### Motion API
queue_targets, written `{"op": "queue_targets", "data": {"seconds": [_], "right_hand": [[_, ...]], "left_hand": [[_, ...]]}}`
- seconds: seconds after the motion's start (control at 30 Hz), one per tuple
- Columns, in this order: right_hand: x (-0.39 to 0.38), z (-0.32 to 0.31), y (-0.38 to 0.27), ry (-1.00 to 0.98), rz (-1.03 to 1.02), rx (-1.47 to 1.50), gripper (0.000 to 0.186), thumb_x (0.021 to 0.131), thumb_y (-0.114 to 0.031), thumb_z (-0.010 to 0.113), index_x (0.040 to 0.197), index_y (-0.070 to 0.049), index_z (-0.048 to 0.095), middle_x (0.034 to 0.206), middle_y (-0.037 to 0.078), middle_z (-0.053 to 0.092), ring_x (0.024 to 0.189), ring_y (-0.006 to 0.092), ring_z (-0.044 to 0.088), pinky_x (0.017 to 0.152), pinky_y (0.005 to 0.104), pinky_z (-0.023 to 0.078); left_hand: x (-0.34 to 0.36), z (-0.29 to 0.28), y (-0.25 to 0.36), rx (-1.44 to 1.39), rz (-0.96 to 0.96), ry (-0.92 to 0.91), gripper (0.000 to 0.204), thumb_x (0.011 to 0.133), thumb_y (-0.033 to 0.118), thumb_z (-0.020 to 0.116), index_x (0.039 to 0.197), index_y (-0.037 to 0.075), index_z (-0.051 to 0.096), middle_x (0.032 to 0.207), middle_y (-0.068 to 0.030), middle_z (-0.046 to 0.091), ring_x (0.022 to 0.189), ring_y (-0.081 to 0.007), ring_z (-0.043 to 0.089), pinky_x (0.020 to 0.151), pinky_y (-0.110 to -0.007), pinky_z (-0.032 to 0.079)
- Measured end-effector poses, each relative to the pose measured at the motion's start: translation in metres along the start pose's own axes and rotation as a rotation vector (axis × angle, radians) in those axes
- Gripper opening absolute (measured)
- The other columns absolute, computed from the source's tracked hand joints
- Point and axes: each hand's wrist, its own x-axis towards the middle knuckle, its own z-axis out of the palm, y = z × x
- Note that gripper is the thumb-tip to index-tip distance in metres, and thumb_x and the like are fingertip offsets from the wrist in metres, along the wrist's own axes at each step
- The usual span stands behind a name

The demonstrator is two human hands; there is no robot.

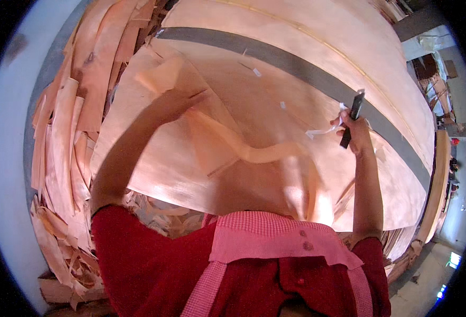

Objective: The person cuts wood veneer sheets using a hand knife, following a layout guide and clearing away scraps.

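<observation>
My left hand [182, 103] is closed on a long, thin strip of wood veneer [254, 152]. One end flares out past the fingers, slightly blurred, while the rest curls right and bends down toward my apron. In my right hand [355, 129] is a black utility knife [357, 104], held upright with its tip pointing away from me. A narrow white tape piece [325, 130] trails from the fingers of that same hand. Beneath both hands spreads a large pinkish-tan veneer sheet [190, 179], with small white tape bits [256, 72] stuck on it.
Across the stack runs a dark grey strip [275, 53], with more veneer [349, 31] and a thin yellowish stick [317, 39] beyond it. Veneer offcuts [63, 142] pile up at left and below the near edge [159, 214]. A wooden beam [435, 185] stands at right.
</observation>
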Motion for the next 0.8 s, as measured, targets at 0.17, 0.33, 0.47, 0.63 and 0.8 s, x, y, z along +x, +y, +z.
{"op": "queue_targets", "data": {"seconds": [0.17,0.33,0.47,0.63,0.8], "right_hand": [[-0.059,0.003,0.005,-0.023,-0.079,0.091,0.024,0.082,-0.028,0.058,0.089,-0.006,0.052,0.082,0.010,0.062,0.075,0.0168,0.060,0.053,0.0253,0.047],[-0.095,-0.031,0.007,0.160,-0.381,0.163,0.019,0.082,-0.021,0.059,0.091,-0.006,0.053,0.091,0.012,0.062,0.063,0.0112,0.054,0.049,0.0217,0.044],[-0.132,0.004,-0.023,0.462,-0.469,-0.007,0.013,0.082,-0.016,0.057,0.084,-0.004,0.054,0.084,0.008,0.064,0.048,0.0050,0.044,0.043,0.0183,0.036],[-0.162,0.137,-0.043,0.097,-0.523,-0.188,0.011,0.083,-0.014,0.056,0.084,-0.003,0.055,0.072,0.005,0.062,0.049,0.0047,0.046,0.042,0.0179,0.033],[-0.165,0.348,-0.031,-0.135,-0.432,-0.117,0.011,0.082,-0.013,0.057,0.085,-0.004,0.053,0.068,0.006,0.060,0.048,0.0053,0.047,0.040,0.0182,0.034]], "left_hand": [[0.023,0.032,0.030,0.177,-0.066,-0.066,0.033,0.072,0.003,0.050,0.104,0.010,0.056,0.117,-0.0072,0.052,0.102,-0.0247,0.052,0.089,-0.042,0.038],[-0.043,-0.033,0.034,0.419,-0.062,0.154,0.021,0.076,0.015,0.050,0.093,0.006,0.060,0.103,-0.0156,0.056,0.101,-0.0305,0.051,0.089,-0.044,0.038],[-0.177,-0.126,0.019,-0.083,-0.893,0.528,0.022,0.081,0.018,0.050,0.092,0.003,0.059,0.088,-0.0174,0.059,0.083,-0.0270,0.056,0.074,-0.039,0.043],[-0.441,-0.178,-0.043,-0.216,-1.551,0.839,0.019,0.077,0.019,0.054,0.088,0.004,0.059,0.062,-0.0092,0.059,0.048,-0.0163,0.056,0.042,-0.031,0.044],[-0.709,-0.163,-0.091,-0.144,-1.641,0.997,0.019,0.080,0.021,0.056,0.073,0.004,0.055,0.052,-0.0016,0.049,0.042,-0.0101,0.045,0.036,-0.025,0.032]]}}
